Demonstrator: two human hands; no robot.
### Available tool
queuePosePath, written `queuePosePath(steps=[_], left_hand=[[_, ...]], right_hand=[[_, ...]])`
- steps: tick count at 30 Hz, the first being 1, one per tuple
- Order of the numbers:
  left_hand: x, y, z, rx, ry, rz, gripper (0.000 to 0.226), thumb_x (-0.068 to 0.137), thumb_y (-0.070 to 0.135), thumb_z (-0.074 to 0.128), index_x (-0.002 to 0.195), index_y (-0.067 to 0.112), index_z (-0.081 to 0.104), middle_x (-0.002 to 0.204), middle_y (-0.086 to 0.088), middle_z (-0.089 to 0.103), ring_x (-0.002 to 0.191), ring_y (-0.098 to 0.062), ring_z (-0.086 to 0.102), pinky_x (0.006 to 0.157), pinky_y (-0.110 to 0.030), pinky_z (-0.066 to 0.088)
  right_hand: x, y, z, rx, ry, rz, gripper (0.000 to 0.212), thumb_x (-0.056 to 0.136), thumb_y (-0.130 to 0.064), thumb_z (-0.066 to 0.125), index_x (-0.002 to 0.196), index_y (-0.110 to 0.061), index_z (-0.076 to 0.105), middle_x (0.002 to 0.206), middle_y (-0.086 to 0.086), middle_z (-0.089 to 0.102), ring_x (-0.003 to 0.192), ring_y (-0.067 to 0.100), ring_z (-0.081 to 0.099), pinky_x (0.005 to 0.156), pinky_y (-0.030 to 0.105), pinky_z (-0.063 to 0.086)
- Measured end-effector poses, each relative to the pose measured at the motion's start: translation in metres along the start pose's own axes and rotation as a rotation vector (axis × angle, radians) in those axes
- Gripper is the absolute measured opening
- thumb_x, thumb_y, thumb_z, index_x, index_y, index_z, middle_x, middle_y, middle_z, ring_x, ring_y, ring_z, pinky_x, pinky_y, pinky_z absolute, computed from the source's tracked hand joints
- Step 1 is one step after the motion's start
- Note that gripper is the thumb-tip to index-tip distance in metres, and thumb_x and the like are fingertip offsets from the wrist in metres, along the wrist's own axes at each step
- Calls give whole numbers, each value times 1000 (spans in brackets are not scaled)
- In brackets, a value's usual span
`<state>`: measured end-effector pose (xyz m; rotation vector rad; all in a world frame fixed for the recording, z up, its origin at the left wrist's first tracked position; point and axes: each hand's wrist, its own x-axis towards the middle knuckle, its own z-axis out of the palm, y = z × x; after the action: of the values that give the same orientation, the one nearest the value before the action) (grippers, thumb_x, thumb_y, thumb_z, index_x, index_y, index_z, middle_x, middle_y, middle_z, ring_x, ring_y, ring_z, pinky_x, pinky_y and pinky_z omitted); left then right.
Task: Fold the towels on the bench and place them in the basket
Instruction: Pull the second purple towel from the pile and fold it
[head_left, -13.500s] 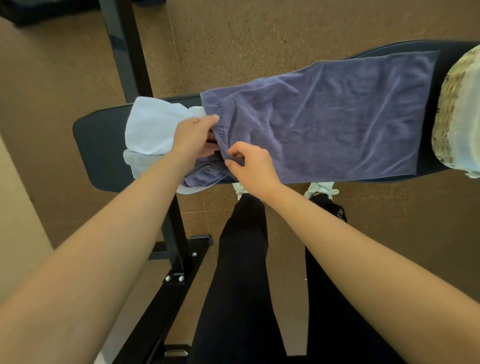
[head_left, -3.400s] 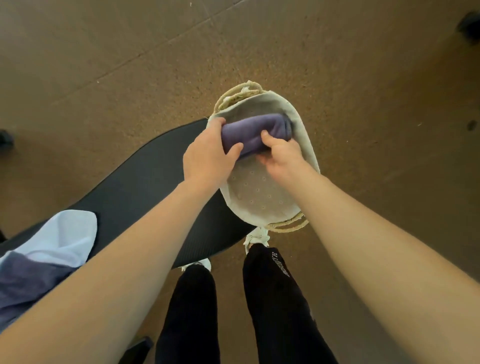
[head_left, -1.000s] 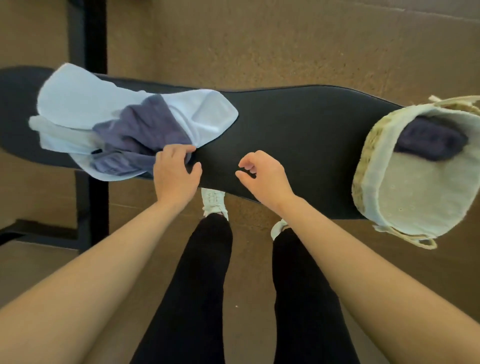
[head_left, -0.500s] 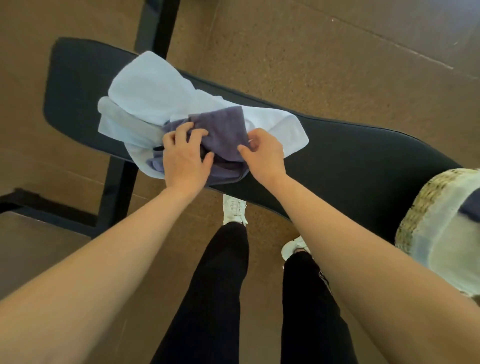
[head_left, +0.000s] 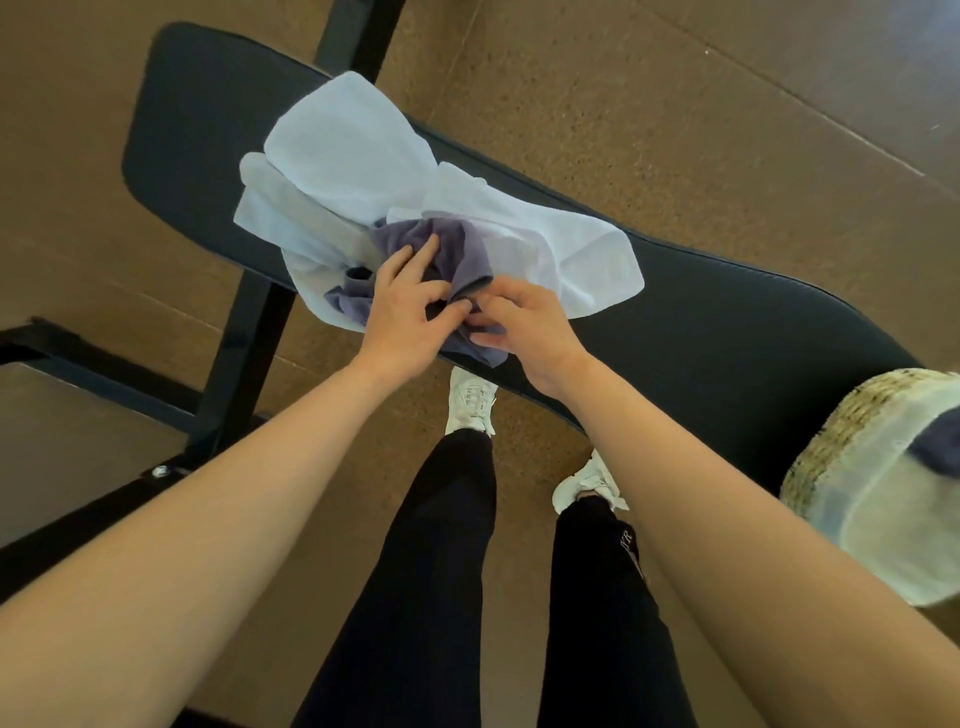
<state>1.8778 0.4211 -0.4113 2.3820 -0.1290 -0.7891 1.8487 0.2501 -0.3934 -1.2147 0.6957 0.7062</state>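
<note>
A crumpled purple towel (head_left: 457, 249) lies on a heap of pale blue towels (head_left: 353, 150) on the black padded bench (head_left: 727, 332). My left hand (head_left: 405, 312) grips the purple towel, fingers dug into its folds. My right hand (head_left: 524, 327) pinches the same towel's near edge beside the left hand. The woven basket (head_left: 831, 441) with a pale cloth lining stands on the bench's right end, cut off by the frame edge. A folded purple towel (head_left: 940, 447) shows inside it.
The bench's black metal frame (head_left: 234, 358) runs across the brown floor at the left. My legs in black trousers and white shoes (head_left: 470, 400) stand against the bench's near side.
Both hands have closed on the purple towel and bunched it toward the bench's near edge. The view has swung a little left, so the basket sits further to the right.
</note>
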Motion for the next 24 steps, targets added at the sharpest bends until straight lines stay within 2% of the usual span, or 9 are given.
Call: queuePosePath(steps=[4,7,10,13,14,16,18,21,24], left_hand=[[-4,0,-3,33,-46,30,35,98,40,58,112,17,81,165,-7,35,150,-40,24,120,-53,22],[-12,4,-6,102,-29,77,36,100,41,56,119,20,78,161,-5,44,145,-39,29,116,-53,27],[-17,4,-10,114,4,71,49,96,55,48,105,22,82,143,2,61,132,-34,42,107,-50,36],[-23,3,-19,14,-31,86,44,97,55,52,101,23,82,122,4,68,117,-29,55,101,-49,44],[-27,5,-23,-36,-39,82,40,98,51,55,102,22,82,119,3,67,114,-26,57,100,-43,46],[-36,15,-32,-148,-61,57,24,101,36,62,102,20,80,114,3,63,106,-9,59,94,-19,45],[-46,27,-40,-241,-82,34,16,103,24,62,94,22,75,99,7,61,90,3,57,82,-10,42],[-57,42,-47,-365,-82,-16,21,105,21,59,89,19,72,85,8,64,81,3,58,80,-19,46],[-65,55,-45,-520,-59,-120,34,101,30,59,94,0,74,90,-19,68,87,-13,61,87,-41,51]], right_hand=[[1,-6,-2,-29,30,-32,25,94,-17,72,116,-7,66,113,12,70,105,26,71,83,33,62],[1,-8,1,-145,3,-66,30,88,-22,79,114,-11,67,113,12,69,105,25,70,83,36,63],[-1,-11,5,-167,-8,-103,20,94,-21,72,110,-8,70,108,14,72,102,26,72,83,38,64],[-6,-15,5,-139,-25,-85,22,99,-19,65,108,-1,73,105,20,74,99,28,73,85,36,62],[-10,-17,5,-135,-24,-70,24,99,-19,65,108,2,72,104,23,73,95,27,73,83,34,60],[-18,-22,5,-120,-21,-49,27,99,-18,64,108,7,69,97,26,70,86,22,68,78,31,57],[-29,-28,6,-64,-23,-33,25,99,-18,64,107,6,69,88,15,66,84,18,63,76,30,54],[-48,-35,5,70,-11,-8,15,100,-12,61,103,-1,71,84,8,62,78,15,57,75,29,54],[-66,-38,0,145,6,-16,14,101,-9,59,102,-1,71,90,11,64,81,15,61,82,31,55]])
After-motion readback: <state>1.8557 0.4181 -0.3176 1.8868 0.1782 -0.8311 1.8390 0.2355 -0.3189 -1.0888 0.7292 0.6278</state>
